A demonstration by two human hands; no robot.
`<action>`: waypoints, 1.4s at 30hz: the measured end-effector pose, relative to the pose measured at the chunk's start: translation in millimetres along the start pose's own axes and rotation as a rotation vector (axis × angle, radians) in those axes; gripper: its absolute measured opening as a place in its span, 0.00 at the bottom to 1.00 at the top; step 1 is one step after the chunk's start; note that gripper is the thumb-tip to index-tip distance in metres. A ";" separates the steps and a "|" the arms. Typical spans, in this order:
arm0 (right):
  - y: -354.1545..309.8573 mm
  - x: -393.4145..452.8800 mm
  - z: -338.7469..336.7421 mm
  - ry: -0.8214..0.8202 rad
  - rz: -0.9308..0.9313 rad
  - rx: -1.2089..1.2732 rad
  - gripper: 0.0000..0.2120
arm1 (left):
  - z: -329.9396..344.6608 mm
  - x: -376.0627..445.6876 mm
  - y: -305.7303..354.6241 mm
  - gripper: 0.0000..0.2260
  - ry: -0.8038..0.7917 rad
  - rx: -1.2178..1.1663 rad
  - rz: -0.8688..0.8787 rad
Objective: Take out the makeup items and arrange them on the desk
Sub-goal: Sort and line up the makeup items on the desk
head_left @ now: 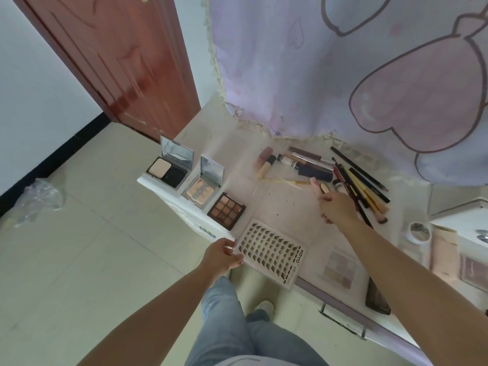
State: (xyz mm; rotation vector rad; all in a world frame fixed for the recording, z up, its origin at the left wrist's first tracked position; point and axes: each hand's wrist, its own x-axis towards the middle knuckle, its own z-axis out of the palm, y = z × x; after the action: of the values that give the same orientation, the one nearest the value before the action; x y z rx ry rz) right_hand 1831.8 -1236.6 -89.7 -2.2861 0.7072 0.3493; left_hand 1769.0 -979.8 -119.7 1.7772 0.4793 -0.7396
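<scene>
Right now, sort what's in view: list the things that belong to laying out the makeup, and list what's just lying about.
Belongs to the job:
- false lash tray, held by the left hand
- gold lipstick, at the right hand
- nine-pan eyeshadow palette
- two open compacts
- pencils and brushes

Just lying about:
- crumpled clear plastic on the floor
- small white round tub

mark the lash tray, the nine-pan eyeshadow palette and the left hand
lash tray (272, 253): head view, middle of its lash rows.
nine-pan eyeshadow palette (226, 210): head view, centre pan.
left hand (220, 256): head view, back of hand, holding the tray's corner.
</scene>
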 end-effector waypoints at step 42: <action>53.1 -67.2 -19.8 -0.233 -0.296 -0.411 0.21 | 22.5 5.9 15.2 0.11 0.204 -0.007 -0.157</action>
State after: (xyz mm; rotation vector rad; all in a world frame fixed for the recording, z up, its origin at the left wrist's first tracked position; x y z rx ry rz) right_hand 1747.2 -1256.3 -75.8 -2.6279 0.1819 0.6538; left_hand 1777.5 -1006.2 -117.9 1.8319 0.7645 -0.6657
